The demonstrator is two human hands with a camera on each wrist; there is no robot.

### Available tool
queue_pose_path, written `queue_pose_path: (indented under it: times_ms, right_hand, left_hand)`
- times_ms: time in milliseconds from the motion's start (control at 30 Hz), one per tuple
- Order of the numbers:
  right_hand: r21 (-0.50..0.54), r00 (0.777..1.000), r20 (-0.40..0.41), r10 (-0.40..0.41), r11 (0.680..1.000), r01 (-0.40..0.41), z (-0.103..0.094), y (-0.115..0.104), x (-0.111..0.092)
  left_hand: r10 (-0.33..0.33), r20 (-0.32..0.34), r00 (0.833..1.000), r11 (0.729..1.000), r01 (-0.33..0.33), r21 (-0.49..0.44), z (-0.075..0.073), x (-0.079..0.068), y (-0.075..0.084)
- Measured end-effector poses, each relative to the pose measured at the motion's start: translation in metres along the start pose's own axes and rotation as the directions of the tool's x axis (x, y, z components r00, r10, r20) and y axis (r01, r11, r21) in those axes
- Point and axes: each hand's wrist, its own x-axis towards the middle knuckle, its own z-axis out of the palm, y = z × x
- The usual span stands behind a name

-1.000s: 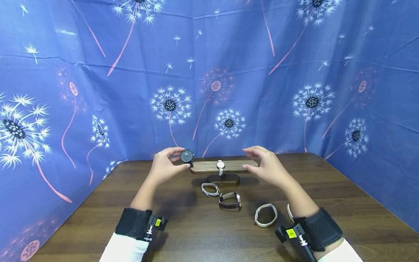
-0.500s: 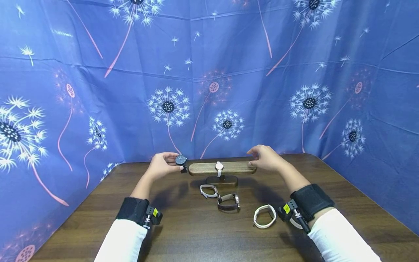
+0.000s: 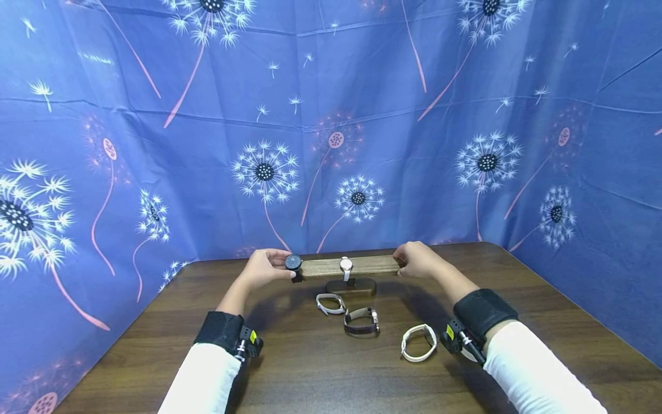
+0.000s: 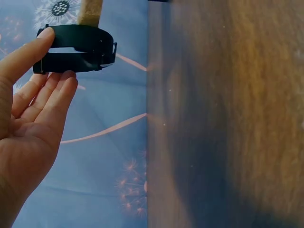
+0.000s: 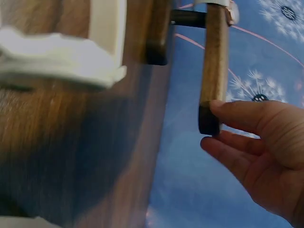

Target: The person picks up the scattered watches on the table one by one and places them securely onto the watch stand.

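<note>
My left hand [image 3: 260,269] pinches a black wristwatch [image 3: 293,263] between thumb and fingers, right at the left end of a wooden watch stand's bar [image 3: 320,268]. In the left wrist view its buckled strap [image 4: 76,61] forms a loop that overlaps the bar's end [image 4: 90,13]. My right hand [image 3: 420,260] grips the bar's other end, thumb on one face and fingers around the tip [image 5: 209,118]. A white-strapped watch with a pale round dial [image 3: 346,264] sits around the middle of the bar. The stand's dark base [image 3: 351,286] rests on the table.
In front of the stand lie a pale-strapped watch [image 3: 330,303], a dark brown-strapped watch [image 3: 361,321] and a white-strapped watch [image 3: 419,343]. Another pale band [image 3: 468,352] is partly hidden under my right wrist. A blue dandelion-print cloth [image 3: 331,115] hangs behind the table [image 3: 320,374].
My left hand moved the black watch away from the bar's end, then back against it. My right hand has closed in from beside the bar and now grips its right end.
</note>
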Motion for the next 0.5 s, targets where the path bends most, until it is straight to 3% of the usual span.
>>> queue_pose_path:
  times_ms: [133, 500]
  right_hand:
    - [-0.084, 1.000, -0.010, -0.016, 0.996, 0.015, 0.004, 0.000, 0.002]
    - [-0.138, 0.999, 0.019, -0.041, 0.990, 0.043, 0.003, -0.003, 0.006]
  left_hand:
    - [0.000, 0.020, 1.000, 1.000, 0.001, -0.029, 0.008, 0.006, -0.004]
    - [0.002, 0.049, 0.999, 1.000, -0.001, -0.019, 0.024, 0.013, 0.003]
